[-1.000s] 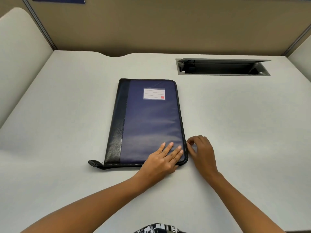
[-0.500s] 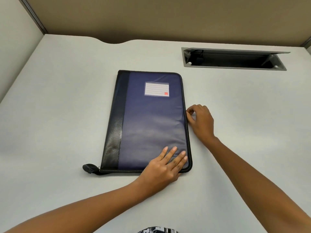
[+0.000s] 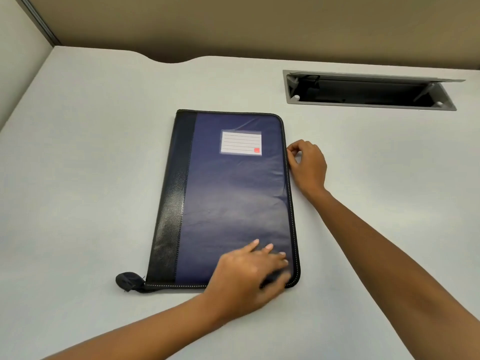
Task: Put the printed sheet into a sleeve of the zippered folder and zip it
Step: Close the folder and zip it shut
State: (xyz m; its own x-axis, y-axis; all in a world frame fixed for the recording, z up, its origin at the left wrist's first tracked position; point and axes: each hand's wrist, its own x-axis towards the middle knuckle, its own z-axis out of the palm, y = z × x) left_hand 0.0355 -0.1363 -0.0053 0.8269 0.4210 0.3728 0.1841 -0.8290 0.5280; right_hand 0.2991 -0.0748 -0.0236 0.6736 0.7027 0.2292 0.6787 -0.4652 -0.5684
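A closed dark-blue zippered folder [image 3: 228, 193] with a black spine strip and a white label lies flat on the desk. My left hand [image 3: 249, 276] rests palm down on its near right corner, fingers spread on the cover. My right hand [image 3: 307, 165] is against the folder's right edge near the far end, thumb and fingers pinched at the zipper track; the zipper pull itself is hidden by the fingers. A black fabric tab [image 3: 127, 280] sticks out at the near left corner. No printed sheet is in sight.
The pale grey desk [image 3: 91, 178] is bounded by tan partition walls at the back and left. A recessed cable tray [image 3: 363, 90] with its lid raised sits at the back right, beyond my right hand.
My right hand has slid away from me along the folder's right edge, from the near corner to near the far end. My left hand has stayed pressed on the near right corner.
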